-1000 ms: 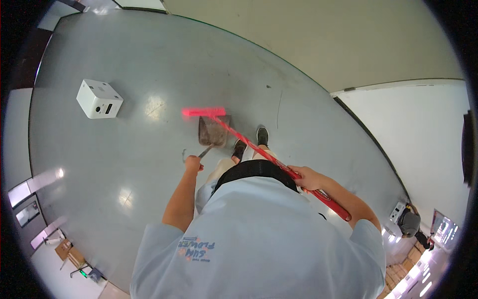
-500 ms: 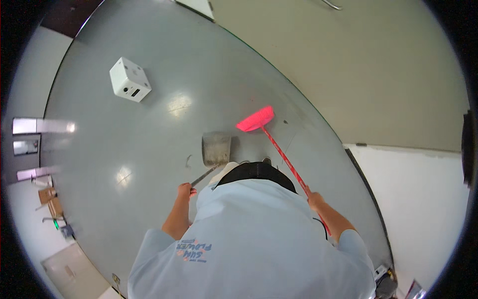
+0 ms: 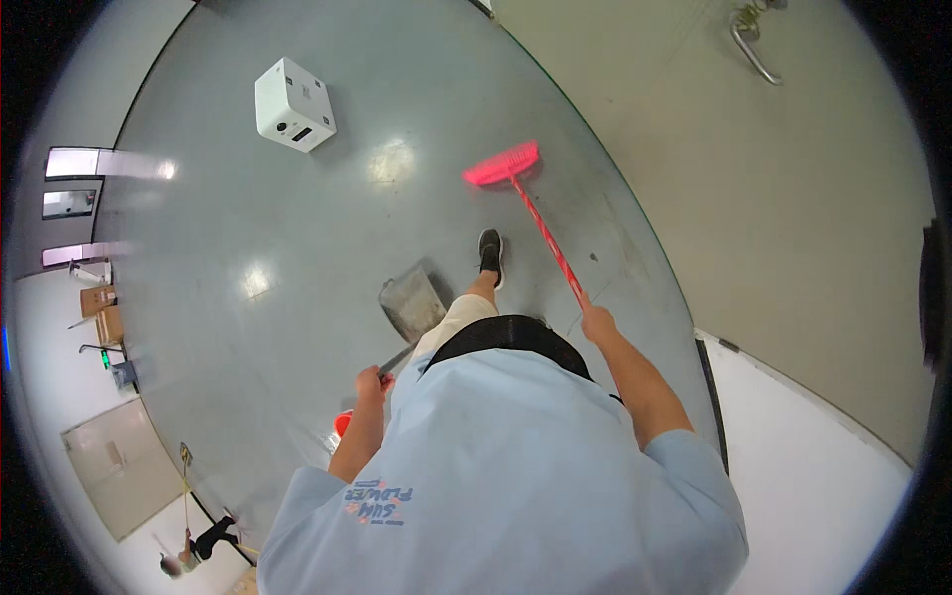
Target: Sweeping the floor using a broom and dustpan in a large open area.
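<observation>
The right hand grips the red broom; the left hand holds the dustpan beside a leg. The broom is near the right edge of the floor. It looks like sweeping; the next push needs the broom kept low.

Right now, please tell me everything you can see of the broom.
The broom has a long, thin red handle with spiral stripes and a wide pinkish-red head, plastic-looking. The right hand grips the handle, which slants forward and left. The head is out over the grey floor; whether it touches is unclear.
</observation>
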The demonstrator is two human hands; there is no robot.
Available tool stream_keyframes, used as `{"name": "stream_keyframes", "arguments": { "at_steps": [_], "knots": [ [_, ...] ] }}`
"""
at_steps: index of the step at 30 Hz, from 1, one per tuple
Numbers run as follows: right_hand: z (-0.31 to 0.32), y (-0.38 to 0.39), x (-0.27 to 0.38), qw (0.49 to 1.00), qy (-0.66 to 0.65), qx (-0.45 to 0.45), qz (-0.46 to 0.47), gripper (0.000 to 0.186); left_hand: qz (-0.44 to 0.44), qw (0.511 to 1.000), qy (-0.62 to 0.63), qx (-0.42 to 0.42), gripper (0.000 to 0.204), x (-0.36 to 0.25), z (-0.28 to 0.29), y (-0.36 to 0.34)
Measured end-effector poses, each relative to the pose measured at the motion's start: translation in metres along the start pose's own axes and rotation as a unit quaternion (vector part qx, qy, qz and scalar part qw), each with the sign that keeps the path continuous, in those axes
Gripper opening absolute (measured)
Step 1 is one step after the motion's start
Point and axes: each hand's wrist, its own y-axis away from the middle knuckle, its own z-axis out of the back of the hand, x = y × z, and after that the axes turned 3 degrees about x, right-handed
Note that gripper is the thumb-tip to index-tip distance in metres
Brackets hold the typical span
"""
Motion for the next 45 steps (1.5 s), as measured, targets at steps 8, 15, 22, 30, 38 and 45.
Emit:
{"name": "stream_keyframes", "arguments": {
  "at_steps": [8, 15, 22, 30, 38, 45],
  "knots": [
    [0.151, -0.181, 0.121, 0.990, -0.132, -0.020, -0.043, 0.055, 0.043, 0.999, 0.013, -0.002, 0.015, -0.062, -0.038, -0.050],
    [0.157, -0.166, 0.059, 0.999, -0.029, -0.041, -0.004, 0.059, 0.062, 0.993, 0.089, 0.048, 0.015, -0.118, -0.077, -0.077],
    [0.168, -0.021, -0.017, 0.981, 0.071, 0.140, -0.115, 0.062, 0.010, 0.994, 0.087, 0.067, 0.016, -0.172, -0.146, -0.075],
    [0.255, -0.119, -0.042, 0.982, 0.112, 0.145, -0.039, 0.059, 0.004, 0.991, 0.134, 0.001, 0.017, -0.212, -0.223, -0.025],
    [0.336, -0.264, -0.021, 0.979, 0.157, 0.126, 0.035, 0.059, 0.005, 0.977, 0.210, -0.046, 0.017, -0.240, -0.268, -0.001],
    [0.386, -0.436, 0.127, 0.992, 0.064, 0.040, 0.097, 0.046, 0.021, 0.970, 0.229, -0.079, 0.016, -0.280, -0.289, -0.004]
  ]
}}
